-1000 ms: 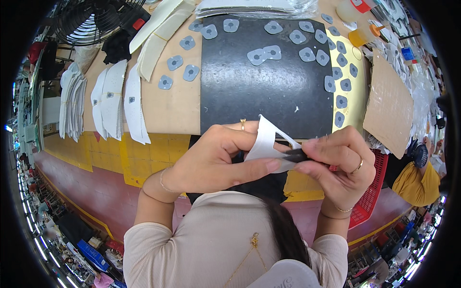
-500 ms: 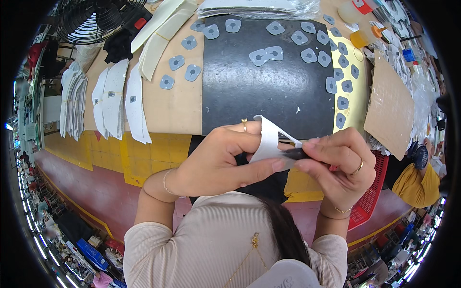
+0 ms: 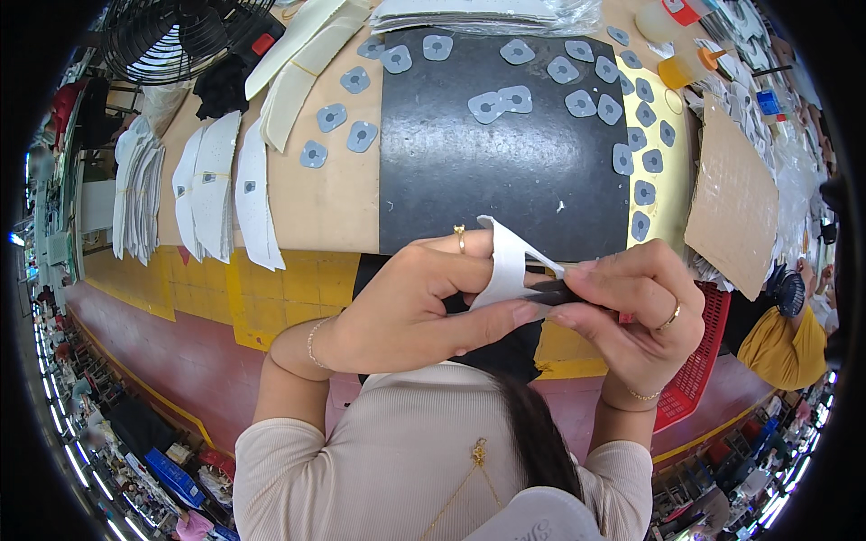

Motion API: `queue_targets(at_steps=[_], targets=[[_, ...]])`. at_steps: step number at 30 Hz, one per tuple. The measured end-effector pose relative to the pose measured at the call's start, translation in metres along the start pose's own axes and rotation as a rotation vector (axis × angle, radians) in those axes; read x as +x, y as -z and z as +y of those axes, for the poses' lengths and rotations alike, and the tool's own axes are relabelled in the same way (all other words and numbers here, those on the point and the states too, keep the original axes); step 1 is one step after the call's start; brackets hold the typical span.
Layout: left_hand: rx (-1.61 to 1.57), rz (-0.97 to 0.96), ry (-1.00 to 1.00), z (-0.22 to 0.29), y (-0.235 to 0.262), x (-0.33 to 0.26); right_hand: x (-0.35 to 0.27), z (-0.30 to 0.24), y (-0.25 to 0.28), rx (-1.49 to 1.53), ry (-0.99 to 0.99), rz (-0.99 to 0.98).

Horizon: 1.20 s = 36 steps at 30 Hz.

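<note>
Matting [image 3: 501, 194] is spreading black ahead. The left hand [image 3: 397, 307] and right hand [image 3: 636, 307] are barely shifting, so the same hold is continuing: the left is gripping a white piece [image 3: 507, 270] between them, its long axis running away from the body, tip pointing forward; the right is pinching a small dark object [image 3: 557, 294].

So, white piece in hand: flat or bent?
Bent: the white piece curves around fingers of the left hand rather than lying flat.

A brown table [image 3: 329, 212] stands over a red floor [image 3: 203, 338] with big yellow patches [image 3: 289, 293], and bright white lights [image 3: 76, 472] shine in rows at both sides.
</note>
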State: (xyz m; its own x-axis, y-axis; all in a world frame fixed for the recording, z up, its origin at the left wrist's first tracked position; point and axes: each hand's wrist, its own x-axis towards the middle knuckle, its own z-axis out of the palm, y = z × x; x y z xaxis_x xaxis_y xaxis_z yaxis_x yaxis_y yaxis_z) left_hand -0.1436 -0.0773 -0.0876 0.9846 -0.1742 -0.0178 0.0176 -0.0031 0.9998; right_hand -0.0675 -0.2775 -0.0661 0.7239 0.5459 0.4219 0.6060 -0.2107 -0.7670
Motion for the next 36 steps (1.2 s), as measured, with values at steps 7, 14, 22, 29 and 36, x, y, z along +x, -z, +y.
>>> queue_targets(at_steps=[7,14,22,29,36], targets=[[0.258,0.201,-0.203,-0.001,-0.004,0.002,-0.017,0.005,0.001,-0.019,-0.129,0.413],[0.418,0.373,-0.39,-0.017,-0.018,0.008,-0.019,0.002,-0.034,0.018,-0.094,0.338],[0.368,0.4,-0.475,-0.029,-0.023,0.013,-0.009,-0.002,-0.04,-0.03,-0.032,0.366],[0.457,0.385,-0.508,-0.036,-0.022,0.011,-0.008,-0.003,-0.041,-0.115,0.007,0.382],[0.687,0.393,-0.531,-0.032,-0.017,0.009,-0.006,0.0,-0.044,-0.105,0.036,0.421]])
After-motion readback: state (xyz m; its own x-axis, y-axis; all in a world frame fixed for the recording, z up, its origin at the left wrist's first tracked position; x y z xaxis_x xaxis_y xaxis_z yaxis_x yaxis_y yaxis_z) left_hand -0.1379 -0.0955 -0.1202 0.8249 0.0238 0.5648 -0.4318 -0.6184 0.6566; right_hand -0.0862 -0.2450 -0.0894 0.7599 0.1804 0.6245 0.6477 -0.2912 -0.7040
